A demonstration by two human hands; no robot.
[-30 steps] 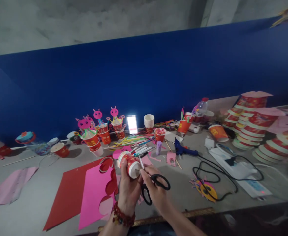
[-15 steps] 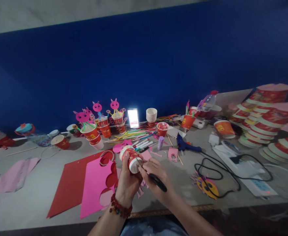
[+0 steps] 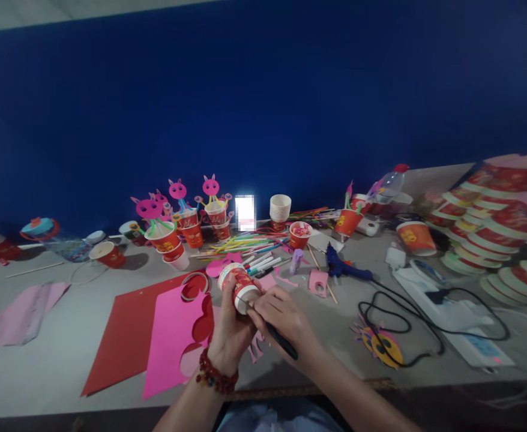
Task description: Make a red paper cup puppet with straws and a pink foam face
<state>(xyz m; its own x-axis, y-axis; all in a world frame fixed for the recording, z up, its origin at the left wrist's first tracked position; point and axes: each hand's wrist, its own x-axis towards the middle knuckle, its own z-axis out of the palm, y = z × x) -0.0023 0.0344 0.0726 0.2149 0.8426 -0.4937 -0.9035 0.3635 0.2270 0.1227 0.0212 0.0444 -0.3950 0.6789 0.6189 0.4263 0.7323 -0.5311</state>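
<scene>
My left hand (image 3: 230,330), with a beaded bracelet at the wrist, is wrapped round a red and white paper cup (image 3: 240,285). The cup lies tilted, its white base turned toward my right hand (image 3: 284,315). That hand grips a black-handled tool (image 3: 282,341), whose thin tip meets the base of the cup; whether it goes through cannot be made out. Just behind the cup are a pink paper shape (image 3: 224,264) and several markers (image 3: 261,263).
Red card (image 3: 119,336) and cut pink card (image 3: 167,342) lie at left. Decorated cups (image 3: 162,240) stand behind. On the right are a blue glue gun (image 3: 347,269), its black cord, a power strip (image 3: 455,318) and stacked cups (image 3: 506,204).
My right hand and the tool have shifted slightly left and down, and the handle points more steeply downward. The camera view has tilted a little. The left hand still holds the cup.
</scene>
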